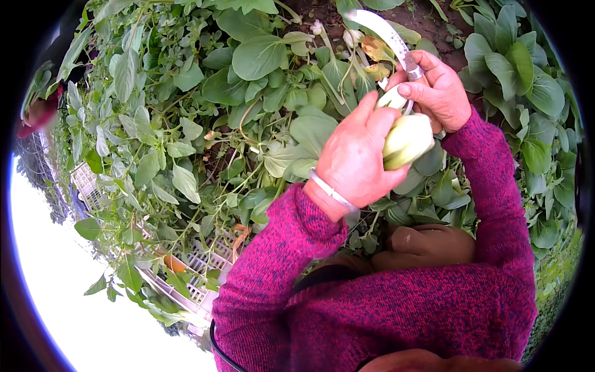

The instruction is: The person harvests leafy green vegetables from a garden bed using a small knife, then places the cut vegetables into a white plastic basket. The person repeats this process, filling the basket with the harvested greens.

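My left hand (355,151), with a silver bangle at its wrist, is closed around a bok choy (411,139). The pale, thick stalk base points to the right, and the leaves hang partly hidden beneath the hand. In my right hand (439,90) is a small sickle (388,35) with a curved metal blade, gripped near the metal collar. The blade points up and away to the left. My right thumb rests by a whitish stalk (392,98) between the two hands. Both hands are close together above the leafy plants.
Bok choy plants (523,69) grow at the right. Loose leaves and yellowed leaves (377,49) lie on soil ahead. Tall weeds (153,139) crowd the left. Plastic crates (202,290) (86,181) stand at the lower left and farther left. Another person's sleeve (39,116) shows at the left rim.
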Demonstrator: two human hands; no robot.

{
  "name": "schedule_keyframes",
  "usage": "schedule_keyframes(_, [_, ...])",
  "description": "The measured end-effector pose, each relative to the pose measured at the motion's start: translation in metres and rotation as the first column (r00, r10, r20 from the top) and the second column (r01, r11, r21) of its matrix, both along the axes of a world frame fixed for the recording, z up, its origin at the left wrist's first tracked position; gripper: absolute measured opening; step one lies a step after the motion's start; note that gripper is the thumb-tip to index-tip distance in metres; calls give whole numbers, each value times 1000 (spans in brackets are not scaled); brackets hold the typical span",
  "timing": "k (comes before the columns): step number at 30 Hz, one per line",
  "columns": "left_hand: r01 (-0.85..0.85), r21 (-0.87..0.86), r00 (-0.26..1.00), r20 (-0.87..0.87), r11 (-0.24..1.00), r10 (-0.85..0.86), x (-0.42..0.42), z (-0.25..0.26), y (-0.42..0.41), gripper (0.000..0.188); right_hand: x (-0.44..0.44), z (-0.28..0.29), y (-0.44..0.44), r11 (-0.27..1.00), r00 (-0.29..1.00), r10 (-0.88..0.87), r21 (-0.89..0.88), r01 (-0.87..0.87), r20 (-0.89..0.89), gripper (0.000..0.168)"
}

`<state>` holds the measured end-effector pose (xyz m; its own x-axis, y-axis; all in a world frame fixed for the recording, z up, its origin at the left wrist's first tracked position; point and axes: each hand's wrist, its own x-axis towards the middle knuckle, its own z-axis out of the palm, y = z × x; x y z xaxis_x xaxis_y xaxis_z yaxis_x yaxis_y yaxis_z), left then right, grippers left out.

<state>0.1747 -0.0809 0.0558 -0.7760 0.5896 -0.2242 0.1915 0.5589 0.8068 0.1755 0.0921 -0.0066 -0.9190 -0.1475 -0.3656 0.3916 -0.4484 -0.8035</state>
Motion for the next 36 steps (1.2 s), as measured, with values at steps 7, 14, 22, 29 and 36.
schedule_keyframes(7, [36, -373, 977, 209, 927, 47, -50, -26, -14, 68, -33, -49, -29, 897, 995, 36, 442, 9, -92, 33])
schedule_keyframes(14, [-61, -833, 991, 13, 550, 130, -121, -45, -64, 101, -55, -90, -74, 630, 925, 366, 760, -161, -108, 26])
schedule_keyframes(22, [-138, -761, 990, -90, 633, 108, -90, -59, -109, 78, -57, -90, -60, 550, 947, 264, 835, 9, -184, 24])
schedule_keyframes(29, [-82, -802, 996, -41, 592, 82, -86, -53, -97, 69, -70, -123, -84, 420, 904, 369, 906, 46, -217, 29])
schedule_keyframes(36, [-33, -826, 997, -63, 562, -33, -72, -59, -105, 72, -75, -114, -81, 466, 938, 295, 885, 24, -181, 29])
